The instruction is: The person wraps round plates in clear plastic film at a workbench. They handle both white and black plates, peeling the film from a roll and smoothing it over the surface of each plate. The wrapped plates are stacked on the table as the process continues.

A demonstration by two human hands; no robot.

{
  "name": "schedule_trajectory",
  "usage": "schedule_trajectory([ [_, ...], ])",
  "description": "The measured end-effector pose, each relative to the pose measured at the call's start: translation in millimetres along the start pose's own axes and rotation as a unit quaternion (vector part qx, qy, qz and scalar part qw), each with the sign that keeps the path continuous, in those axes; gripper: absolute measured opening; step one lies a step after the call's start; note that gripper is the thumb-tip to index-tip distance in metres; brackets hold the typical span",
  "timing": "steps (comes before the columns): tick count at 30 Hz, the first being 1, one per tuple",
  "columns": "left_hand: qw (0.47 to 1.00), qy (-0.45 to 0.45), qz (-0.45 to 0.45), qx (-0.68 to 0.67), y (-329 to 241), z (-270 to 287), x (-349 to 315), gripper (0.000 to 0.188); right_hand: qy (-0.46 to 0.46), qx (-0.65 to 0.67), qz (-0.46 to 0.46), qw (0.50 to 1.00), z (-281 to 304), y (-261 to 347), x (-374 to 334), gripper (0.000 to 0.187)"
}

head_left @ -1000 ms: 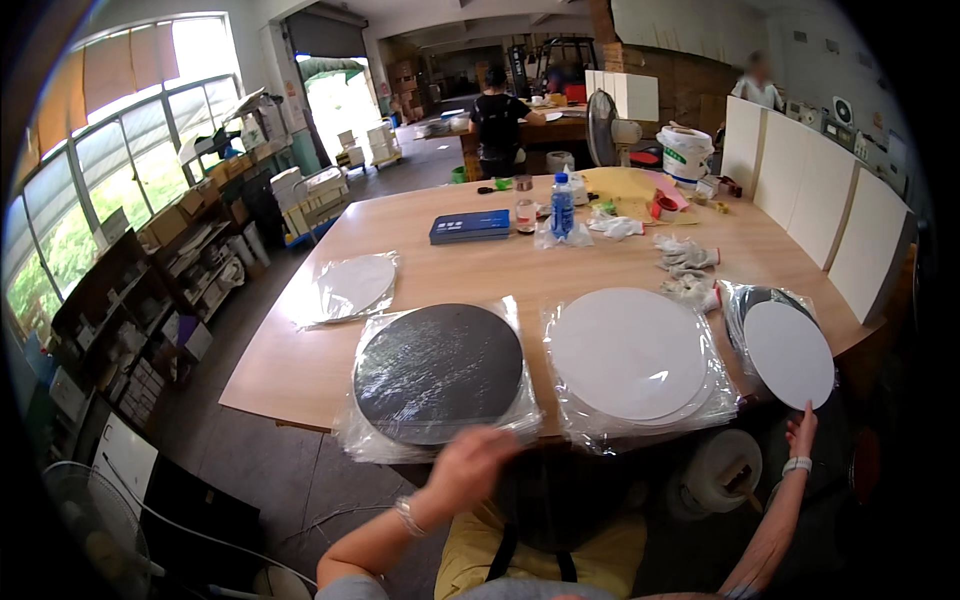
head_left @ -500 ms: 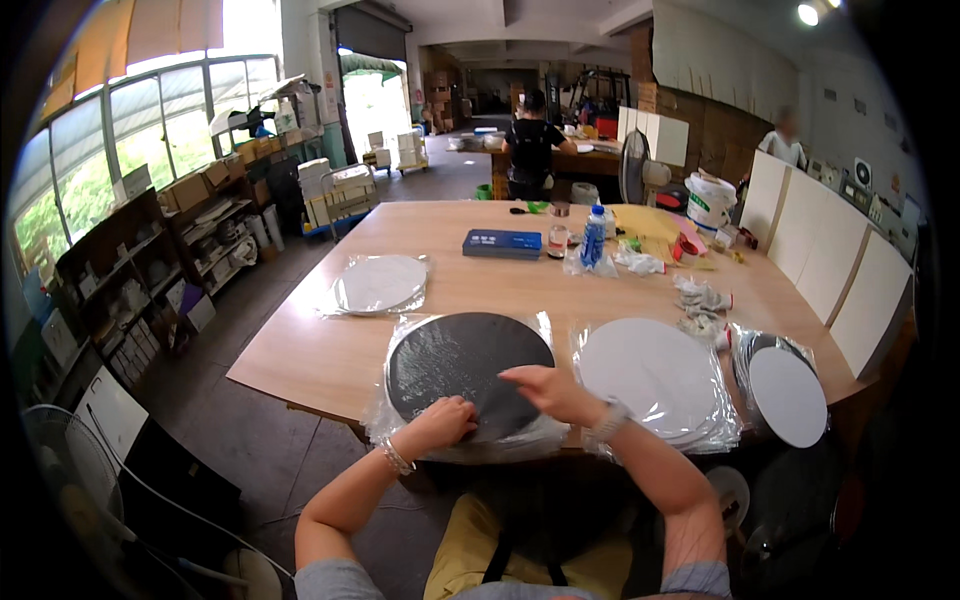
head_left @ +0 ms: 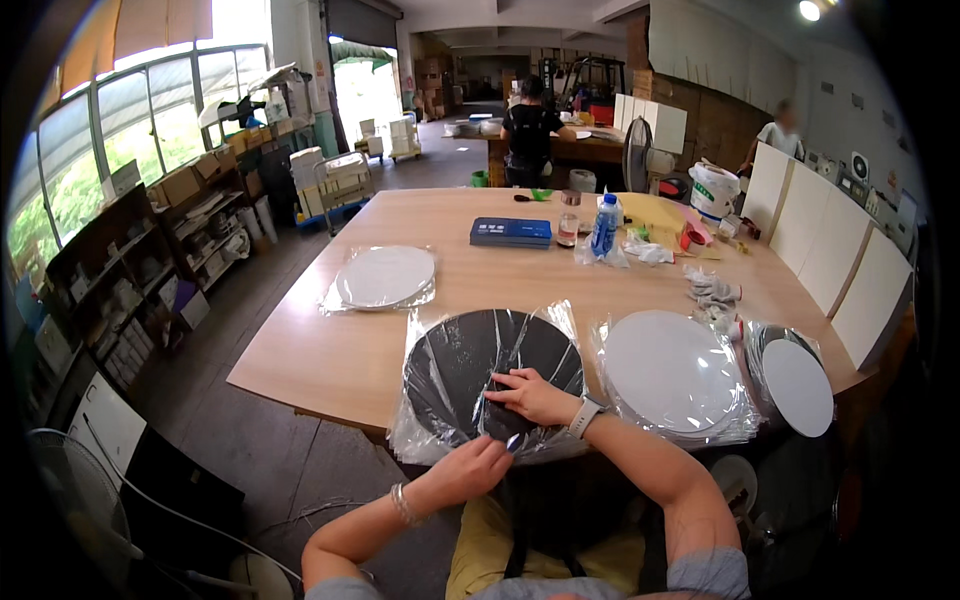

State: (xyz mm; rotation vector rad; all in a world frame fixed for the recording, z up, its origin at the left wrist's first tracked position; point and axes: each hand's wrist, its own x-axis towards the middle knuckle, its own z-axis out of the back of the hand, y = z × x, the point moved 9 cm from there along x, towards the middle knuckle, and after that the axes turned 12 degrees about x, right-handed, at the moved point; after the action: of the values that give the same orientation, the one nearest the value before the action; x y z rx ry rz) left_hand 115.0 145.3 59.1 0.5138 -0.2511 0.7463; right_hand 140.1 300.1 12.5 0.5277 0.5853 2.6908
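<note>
A large dark grey round disc [head_left: 450, 350] in a clear plastic bag [head_left: 425, 440] lies at the table's front edge, atop other clear plastic. Long creases run through the film toward my hands. With fingers pinched, my left hand [head_left: 473, 470] grips the bag's near edge, where a small shiny bit of film sticks out. My right hand [head_left: 535, 397] rests on the bagged disc, its fingers stretched out and pressing the film. To the right lies a stack of white round discs [head_left: 668, 365] in plastic, and beyond it a smaller white oval disc [head_left: 797, 388] on more bagged discs.
Another bagged white disc [head_left: 387, 277] lies at the table's left. Farther back are a blue box [head_left: 511, 233], a blue-capped bottle [head_left: 604, 228], a glass jar [head_left: 567, 231], work gloves [head_left: 712, 290] and a white bucket [head_left: 713, 191]. A person [head_left: 527, 130] works at a far table.
My left hand has moved right and toward me, pinching the bag's edge. My right hand has settled flat on the disc. Long creases now cross the film over it.
</note>
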Motion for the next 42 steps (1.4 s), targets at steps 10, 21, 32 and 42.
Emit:
schedule_trajectory([
  [10, 0.972, 0.082, 0.163, -0.150, 96, -16, -49, 0.026, 0.021, -0.016, 0.005, 1.000, 3, 11, 6, 0.037],
  [21, 0.998, 0.003, 0.066, -0.016, -1, 11, -88, 0.022, 0.013, -0.014, 0.027, 0.999, 2, 20, 1, 0.036],
  [32, 0.988, 0.045, 0.136, 0.065, 18, 28, -106, 0.015, -0.013, -0.048, 0.024, 0.998, -3, 23, -3, 0.036],
  [42, 0.920, -0.218, 0.312, -0.097, 43, 99, -103, 0.012, -0.147, 0.236, -0.056, 0.959, 63, 35, -8, 0.033],
])
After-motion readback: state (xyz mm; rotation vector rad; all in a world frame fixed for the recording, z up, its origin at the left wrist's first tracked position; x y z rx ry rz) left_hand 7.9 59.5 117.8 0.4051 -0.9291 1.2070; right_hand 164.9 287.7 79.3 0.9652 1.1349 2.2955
